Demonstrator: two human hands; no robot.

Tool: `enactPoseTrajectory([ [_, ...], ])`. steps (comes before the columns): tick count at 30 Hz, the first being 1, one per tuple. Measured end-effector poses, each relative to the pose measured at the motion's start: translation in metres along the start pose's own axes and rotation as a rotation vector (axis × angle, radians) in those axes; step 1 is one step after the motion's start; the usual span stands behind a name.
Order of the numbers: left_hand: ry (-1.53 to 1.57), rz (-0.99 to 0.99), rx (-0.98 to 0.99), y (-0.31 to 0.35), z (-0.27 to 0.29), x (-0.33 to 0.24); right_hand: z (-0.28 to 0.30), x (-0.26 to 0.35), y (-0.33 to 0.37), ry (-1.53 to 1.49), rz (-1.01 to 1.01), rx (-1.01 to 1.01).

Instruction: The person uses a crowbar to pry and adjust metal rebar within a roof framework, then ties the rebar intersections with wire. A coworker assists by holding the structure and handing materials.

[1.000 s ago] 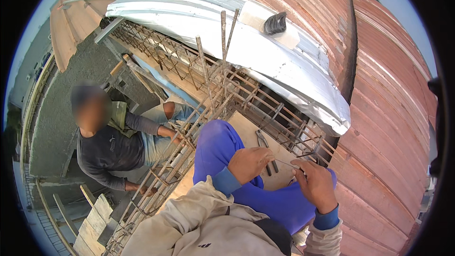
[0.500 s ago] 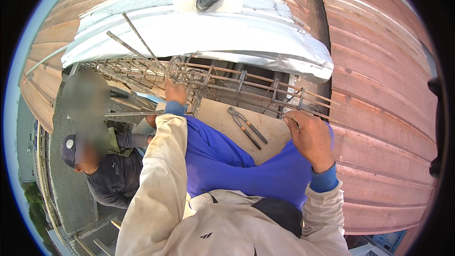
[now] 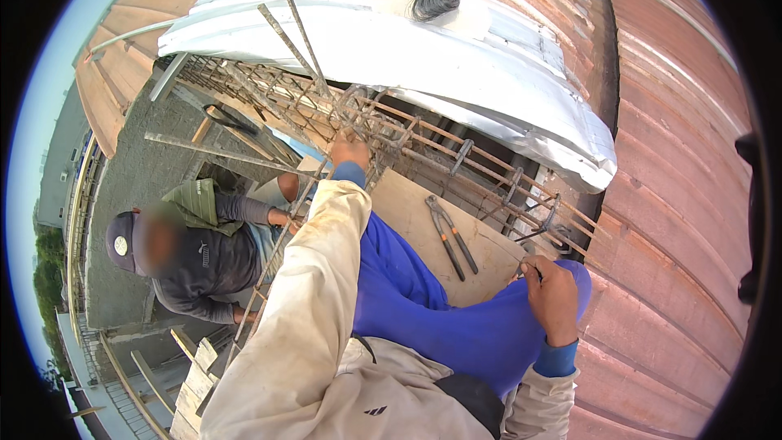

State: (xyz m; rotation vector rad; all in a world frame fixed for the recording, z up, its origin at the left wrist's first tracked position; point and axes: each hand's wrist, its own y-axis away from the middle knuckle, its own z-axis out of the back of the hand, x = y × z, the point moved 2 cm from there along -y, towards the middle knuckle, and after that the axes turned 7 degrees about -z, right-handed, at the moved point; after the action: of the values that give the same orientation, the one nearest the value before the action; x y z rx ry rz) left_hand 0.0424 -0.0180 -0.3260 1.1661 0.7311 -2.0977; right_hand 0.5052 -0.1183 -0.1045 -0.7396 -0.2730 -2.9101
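Bright daylight, glaring metal sheet point(image 3: 391, 45), fisheye distortion

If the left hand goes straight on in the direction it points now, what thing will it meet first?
The left hand would probably first meet the rebar cage, just beyond its knuckles. Depth is unclear there; the two may be touching now.

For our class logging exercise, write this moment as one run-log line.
left hand: at rebar cage, grip unclear; right hand: pinching apparent thin wire; pincers: on board; dark bundle: atop pale sheeting
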Motion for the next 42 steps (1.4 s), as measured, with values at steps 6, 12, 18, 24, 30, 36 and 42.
enactPoseTrajectory([
  [6, 0.106, -0.091, 0.146, 0.000, 0.013, 0.005, -0.032, -0.018, -0.011, 0.208, -0.065, -0.020],
  [12, -0.084, -0.019, 0.064, 0.028, -0.001, -0.025, -0.044, -0.016, -0.037, 0.301, -0.102, -0.113],
  [18, -0.024, -0.235, 0.433, 0.167, -0.037, -0.077, -0.045, -0.015, -0.030, 0.430, -0.213, -0.045],
  [24, -0.403, -0.503, 1.196, 0.249, -0.051, -0.096, -0.051, -0.017, -0.011, 0.585, -0.121, -0.067],
  [30, -0.478, -0.527, 1.353, 0.258, -0.054, -0.119, -0.047, -0.013, 0.009, 0.641, -0.044, -0.022],
  [36, -0.111, -0.534, 1.378, 0.257, -0.036, -0.158, -0.030, -0.015, 0.035, 0.546, 0.036, 0.000],
  [42, 0.198, -0.347, 1.121, 0.256, -0.013, -0.158, -0.019, 0.003, 0.057, 0.242, 0.130, 0.025],
])
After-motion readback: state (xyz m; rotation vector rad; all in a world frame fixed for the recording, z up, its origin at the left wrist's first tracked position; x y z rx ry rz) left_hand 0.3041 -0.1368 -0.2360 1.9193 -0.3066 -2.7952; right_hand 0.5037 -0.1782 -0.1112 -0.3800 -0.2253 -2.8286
